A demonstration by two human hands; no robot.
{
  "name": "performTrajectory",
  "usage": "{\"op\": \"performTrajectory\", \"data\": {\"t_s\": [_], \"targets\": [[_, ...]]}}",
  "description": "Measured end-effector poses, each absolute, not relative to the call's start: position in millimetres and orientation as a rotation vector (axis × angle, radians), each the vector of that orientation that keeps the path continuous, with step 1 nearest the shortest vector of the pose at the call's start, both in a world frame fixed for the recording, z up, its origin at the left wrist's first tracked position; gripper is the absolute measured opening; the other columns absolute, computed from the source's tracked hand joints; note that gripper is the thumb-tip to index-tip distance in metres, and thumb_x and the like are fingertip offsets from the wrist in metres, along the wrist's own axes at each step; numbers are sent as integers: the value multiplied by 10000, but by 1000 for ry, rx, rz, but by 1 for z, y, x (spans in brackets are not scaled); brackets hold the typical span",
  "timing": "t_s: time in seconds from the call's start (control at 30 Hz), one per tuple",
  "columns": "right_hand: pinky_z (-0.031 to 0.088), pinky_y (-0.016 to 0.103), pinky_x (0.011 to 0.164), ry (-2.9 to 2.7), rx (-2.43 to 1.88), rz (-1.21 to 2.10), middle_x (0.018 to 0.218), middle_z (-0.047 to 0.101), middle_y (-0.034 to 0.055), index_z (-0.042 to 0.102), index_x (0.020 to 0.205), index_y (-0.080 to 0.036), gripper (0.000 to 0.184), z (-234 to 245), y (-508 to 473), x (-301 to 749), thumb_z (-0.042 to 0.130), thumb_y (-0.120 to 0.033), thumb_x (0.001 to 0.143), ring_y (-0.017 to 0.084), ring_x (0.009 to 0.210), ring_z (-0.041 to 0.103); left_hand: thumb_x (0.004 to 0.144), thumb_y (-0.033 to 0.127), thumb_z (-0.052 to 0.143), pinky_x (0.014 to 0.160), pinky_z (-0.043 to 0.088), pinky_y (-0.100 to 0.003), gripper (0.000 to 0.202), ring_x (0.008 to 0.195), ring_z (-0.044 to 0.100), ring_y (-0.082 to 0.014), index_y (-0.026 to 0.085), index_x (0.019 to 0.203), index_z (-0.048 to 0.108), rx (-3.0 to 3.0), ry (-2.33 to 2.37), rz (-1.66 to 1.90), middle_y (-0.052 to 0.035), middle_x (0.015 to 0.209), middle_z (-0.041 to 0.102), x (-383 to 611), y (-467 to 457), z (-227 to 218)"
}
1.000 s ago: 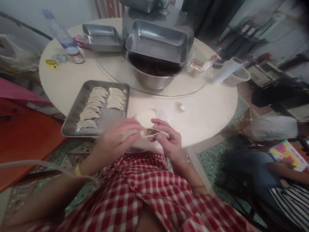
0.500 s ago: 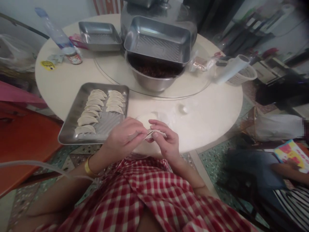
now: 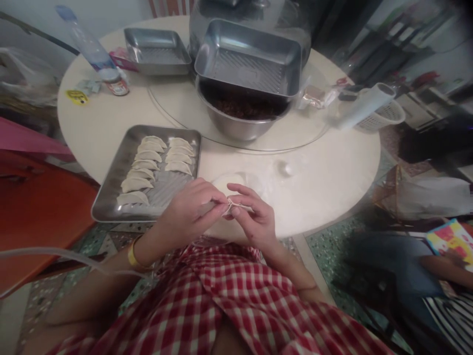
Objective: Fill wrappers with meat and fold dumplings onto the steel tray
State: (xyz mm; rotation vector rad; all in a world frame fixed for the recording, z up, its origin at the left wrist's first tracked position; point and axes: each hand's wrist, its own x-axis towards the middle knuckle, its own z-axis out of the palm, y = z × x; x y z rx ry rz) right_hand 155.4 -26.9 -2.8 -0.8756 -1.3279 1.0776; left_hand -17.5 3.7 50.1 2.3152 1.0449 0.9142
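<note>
Between my two hands, over the table's near edge, is a folded dumpling [image 3: 233, 204] of pale dough, mostly hidden by fingers. My left hand [image 3: 192, 209] pinches its left end between thumb and fingertips. My right hand [image 3: 256, 217] grips the other side with thumb and fingers, the index finger raised off it. Just beyond lies a round dough wrapper [image 3: 227, 183], partly covered by my hands. To the left stands a metal tray [image 3: 173, 185] holding two columns of pleated dumplings [image 3: 144, 165].
A steel bowl [image 3: 240, 129] of dark filling stands beyond my hands, with an empty metal pan [image 3: 254, 64] resting over it. Further left are another pan [image 3: 158, 54], a jar [image 3: 115, 84] and a plastic bottle [image 3: 84, 42]. A roll [image 3: 369, 106] leans by a basket. Someone sits at right.
My left fingertips have shifted slightly along the dumpling's edge, pinching closer to my right hand. The view has moved a little, and the tray contents look the same.
</note>
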Motion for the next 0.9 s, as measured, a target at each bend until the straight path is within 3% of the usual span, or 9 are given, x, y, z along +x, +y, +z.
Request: {"op": "performTrajectory", "data": {"t_s": [0.17,0.4,0.63,0.9], "targets": [[646,261,664,-1384,-896,1033,1154,711,31,743,971,-308,134,0,-26,154,696,-311,846,181,1061,691,872,233,590,652,471,-256,78,701,600,-126,201,812,627,2240,1107,1020,15,742,673,-17,1,45],[633,249,635,-1359,-945,1032,1179,698,41,732,882,-274,74,1,-27,155,716,-322,828,167,1006,701,900,241,558,673,477,-260,171,695,608,-127,202,767,658,2097,1100,1007,10,734,687,-13,-5,43],[627,270,634,-1292,-976,1013,1151,695,69,722,846,-234,82,-2,-30,157,691,-310,844,199,1030,693,916,241,562,766,495,-262,140,825,643,-136,218,945,697,2055,1057,949,-4,892,710,-23,-8,36],[655,271,593,-1134,-949,1097,1161,676,45,703,887,-236,92,-1,-33,153,695,-317,846,154,878,704,892,228,598,758,498,-260,87,815,652,-140,215,917,680,2080,1070,982,-1,875,705,-26,-9,27]]}}
